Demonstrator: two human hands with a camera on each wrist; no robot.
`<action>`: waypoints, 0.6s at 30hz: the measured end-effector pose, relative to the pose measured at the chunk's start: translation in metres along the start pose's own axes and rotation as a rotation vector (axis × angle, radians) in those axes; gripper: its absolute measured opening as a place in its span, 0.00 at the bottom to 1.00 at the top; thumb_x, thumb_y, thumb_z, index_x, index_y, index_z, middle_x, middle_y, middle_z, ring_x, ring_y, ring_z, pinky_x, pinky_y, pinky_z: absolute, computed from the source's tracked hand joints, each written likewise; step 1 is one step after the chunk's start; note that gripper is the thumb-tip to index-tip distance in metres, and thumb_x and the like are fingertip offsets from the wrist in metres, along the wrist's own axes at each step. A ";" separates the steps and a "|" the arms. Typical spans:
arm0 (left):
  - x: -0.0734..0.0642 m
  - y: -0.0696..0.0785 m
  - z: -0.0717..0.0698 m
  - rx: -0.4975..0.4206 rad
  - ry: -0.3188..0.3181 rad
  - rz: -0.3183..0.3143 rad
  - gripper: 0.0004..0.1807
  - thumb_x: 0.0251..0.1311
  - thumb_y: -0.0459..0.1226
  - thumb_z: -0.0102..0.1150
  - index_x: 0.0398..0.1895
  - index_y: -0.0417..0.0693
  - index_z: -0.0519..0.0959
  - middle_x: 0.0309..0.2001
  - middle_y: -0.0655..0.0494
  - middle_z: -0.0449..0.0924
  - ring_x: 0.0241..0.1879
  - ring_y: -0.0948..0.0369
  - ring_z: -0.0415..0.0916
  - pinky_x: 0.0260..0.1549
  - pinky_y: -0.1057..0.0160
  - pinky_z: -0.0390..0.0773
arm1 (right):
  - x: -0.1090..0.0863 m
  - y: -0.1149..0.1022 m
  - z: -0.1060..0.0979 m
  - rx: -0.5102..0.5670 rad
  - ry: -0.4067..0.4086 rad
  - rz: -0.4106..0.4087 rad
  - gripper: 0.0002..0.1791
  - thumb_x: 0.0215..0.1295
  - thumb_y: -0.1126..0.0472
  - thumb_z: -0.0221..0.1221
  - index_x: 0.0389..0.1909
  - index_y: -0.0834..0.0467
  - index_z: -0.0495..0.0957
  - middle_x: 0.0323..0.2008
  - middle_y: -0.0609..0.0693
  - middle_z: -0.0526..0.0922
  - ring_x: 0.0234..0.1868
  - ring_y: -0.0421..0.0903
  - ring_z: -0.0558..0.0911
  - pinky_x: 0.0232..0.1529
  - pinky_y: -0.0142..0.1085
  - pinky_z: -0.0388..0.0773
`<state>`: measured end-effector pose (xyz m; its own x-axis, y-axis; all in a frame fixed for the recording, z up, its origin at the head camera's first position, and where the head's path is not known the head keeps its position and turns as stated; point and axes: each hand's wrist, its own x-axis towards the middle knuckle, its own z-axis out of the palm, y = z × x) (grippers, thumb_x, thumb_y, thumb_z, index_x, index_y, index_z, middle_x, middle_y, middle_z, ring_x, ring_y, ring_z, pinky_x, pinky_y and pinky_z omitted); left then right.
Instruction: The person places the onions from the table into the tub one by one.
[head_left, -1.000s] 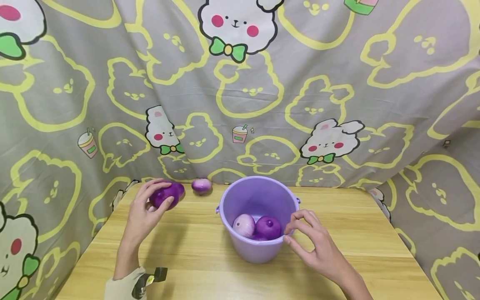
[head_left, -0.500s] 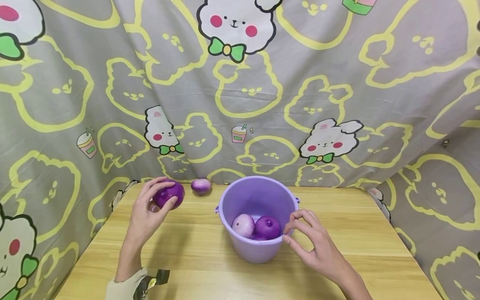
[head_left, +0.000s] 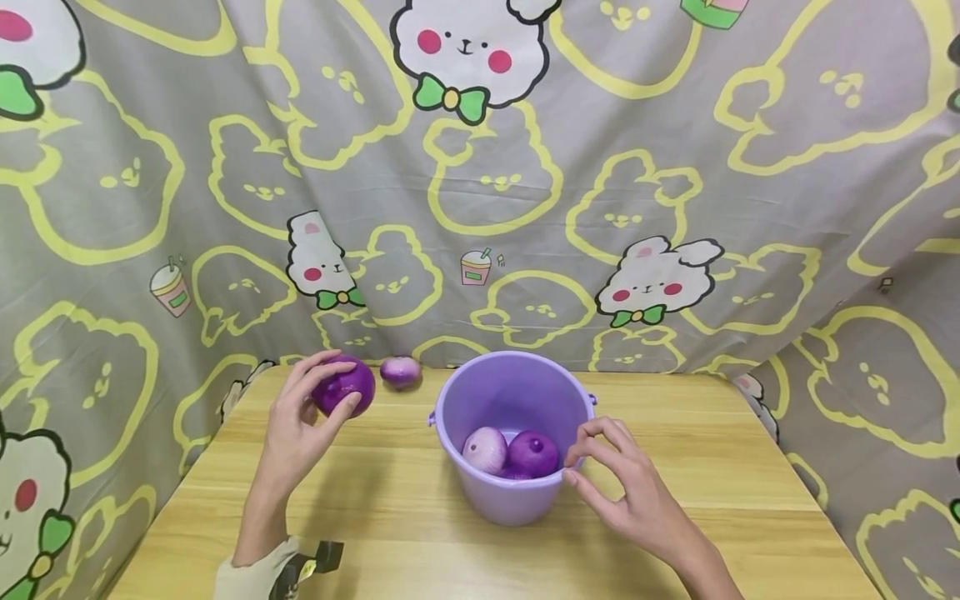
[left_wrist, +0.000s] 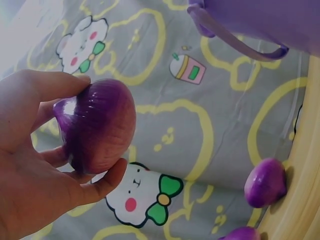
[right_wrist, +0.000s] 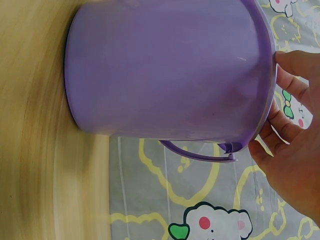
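The left hand (head_left: 300,417) is raised near the worktop's (head_left: 408,521) far left corner, fingers (head_left: 302,377) and thumb (head_left: 336,421) curved in a rounded grip; the left forearm (head_left: 260,521) runs back toward the near side; the right hand (head_left: 622,479), nearer the right edge, pinches with thumb and fingertips; the right forearm (head_left: 701,560) slants inward.

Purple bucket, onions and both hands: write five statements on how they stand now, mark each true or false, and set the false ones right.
1. The left hand holds an onion. True.
2. The right hand touches the rim of the purple bucket. True.
3. The bucket lies on its side. False: it stands upright on the table.
4. A pale onion and a darker onion lie inside the bucket. True.
5. The left wrist view shows only one onion. False: it shows three.
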<state>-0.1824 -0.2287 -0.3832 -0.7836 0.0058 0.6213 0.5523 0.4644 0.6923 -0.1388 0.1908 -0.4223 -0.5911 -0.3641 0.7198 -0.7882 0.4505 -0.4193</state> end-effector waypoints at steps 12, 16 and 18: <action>0.002 0.002 0.011 -0.031 -0.012 0.057 0.21 0.58 0.22 0.69 0.55 0.43 0.83 0.66 0.50 0.72 0.62 0.63 0.71 0.56 0.73 0.75 | 0.000 -0.001 -0.002 -0.011 -0.012 0.020 0.18 0.58 0.66 0.72 0.42 0.41 0.81 0.48 0.41 0.76 0.54 0.44 0.72 0.59 0.32 0.67; 0.002 0.003 0.014 -0.067 -0.031 0.061 0.22 0.58 0.21 0.68 0.56 0.42 0.82 0.67 0.48 0.70 0.64 0.61 0.70 0.58 0.72 0.74 | -0.001 -0.001 -0.002 -0.012 -0.021 0.031 0.18 0.58 0.67 0.72 0.42 0.41 0.82 0.48 0.41 0.77 0.54 0.44 0.72 0.58 0.37 0.68; 0.002 0.004 0.016 -0.082 -0.034 0.068 0.22 0.58 0.21 0.68 0.56 0.41 0.82 0.67 0.47 0.69 0.64 0.60 0.70 0.59 0.72 0.74 | -0.001 -0.002 -0.002 -0.012 -0.024 0.037 0.18 0.58 0.67 0.72 0.42 0.42 0.82 0.48 0.41 0.77 0.54 0.44 0.72 0.58 0.38 0.69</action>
<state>-0.1864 -0.2127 -0.3853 -0.7522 0.0650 0.6557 0.6244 0.3884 0.6777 -0.1364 0.1921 -0.4215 -0.6237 -0.3663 0.6905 -0.7638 0.4733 -0.4388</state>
